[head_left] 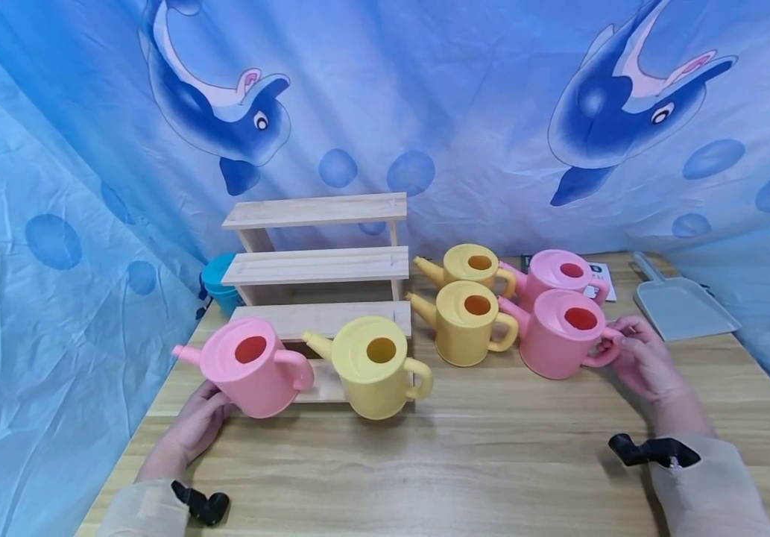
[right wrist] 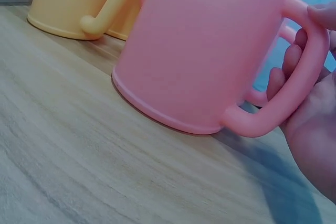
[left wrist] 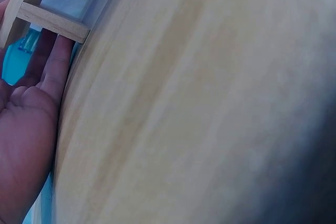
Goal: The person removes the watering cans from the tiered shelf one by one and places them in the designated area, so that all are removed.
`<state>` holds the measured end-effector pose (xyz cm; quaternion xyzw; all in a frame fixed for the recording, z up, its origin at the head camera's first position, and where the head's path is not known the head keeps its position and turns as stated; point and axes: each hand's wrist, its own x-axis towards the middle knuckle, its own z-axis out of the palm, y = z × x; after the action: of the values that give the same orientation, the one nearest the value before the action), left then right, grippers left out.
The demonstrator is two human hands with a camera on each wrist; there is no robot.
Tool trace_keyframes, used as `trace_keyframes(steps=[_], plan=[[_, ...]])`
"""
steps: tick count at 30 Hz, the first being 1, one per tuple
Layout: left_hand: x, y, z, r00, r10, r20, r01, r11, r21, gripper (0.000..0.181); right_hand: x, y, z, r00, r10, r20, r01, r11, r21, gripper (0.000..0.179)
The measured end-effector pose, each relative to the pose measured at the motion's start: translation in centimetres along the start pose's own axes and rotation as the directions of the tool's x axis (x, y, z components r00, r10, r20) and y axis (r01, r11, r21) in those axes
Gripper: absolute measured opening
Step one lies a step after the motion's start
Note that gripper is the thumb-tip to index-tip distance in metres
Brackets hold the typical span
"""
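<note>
My left hand [head_left: 198,426] is at the left end of a tiered wooden shelf [head_left: 314,266], gripping its lowest board; in the left wrist view its fingers [left wrist: 59,65] reach beneath a wooden crosspiece [left wrist: 52,20]. A pink watering can [head_left: 257,377] and a yellow watering can [head_left: 370,380] sit at the shelf's low front, spouts to the left. With curled fingers, my right hand [head_left: 646,365] holds the handle of the front right pink watering can [right wrist: 205,51], whose base rests on the table. Beside that can is a yellow watering can [head_left: 463,335].
Behind the front right pair stand another yellow can [head_left: 468,257] and another pink can [head_left: 548,267]. A grey dustpan [head_left: 683,304] lies at the back right of the wooden table [head_left: 492,462]. A teal container [head_left: 220,277] stands left of the shelf. A blue dolphin-print curtain [head_left: 452,97] hangs behind.
</note>
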<state>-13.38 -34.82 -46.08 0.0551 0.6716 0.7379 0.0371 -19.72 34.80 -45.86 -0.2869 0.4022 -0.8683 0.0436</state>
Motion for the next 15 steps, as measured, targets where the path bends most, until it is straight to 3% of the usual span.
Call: trace_keyframes(steps=[3, 6, 11, 15], plan=[[0.1, 0.0, 0.0, 1.000, -0.019, -0.013, 0.019, 1.000, 0.014, 0.035, -0.2, -0.5, 0.1, 0.998, 0.023, -0.057, -0.026, 0.998, -0.065, 0.035], [0.1, -0.1, 0.1, 0.999, -0.042, -0.023, 0.043, 0.999, 0.032, 0.035, 0.2, -1.4, 0.6, 0.992, -0.003, -0.124, -0.008, 0.996, -0.087, 0.033], [0.1, 0.0, 0.1, 0.999, -0.042, -0.025, 0.042, 0.999, 0.016, 0.033, 3.0, -3.5, 2.8, 0.978, -0.084, -0.193, 0.055, 0.987, -0.151, 0.031], [0.1, 0.2, 0.1, 0.998, -0.052, -0.032, 0.052, 0.998, 0.021, 0.033, 5.4, -4.9, 4.9, 0.968, -0.083, -0.235, 0.011, 0.955, -0.295, 0.030]])
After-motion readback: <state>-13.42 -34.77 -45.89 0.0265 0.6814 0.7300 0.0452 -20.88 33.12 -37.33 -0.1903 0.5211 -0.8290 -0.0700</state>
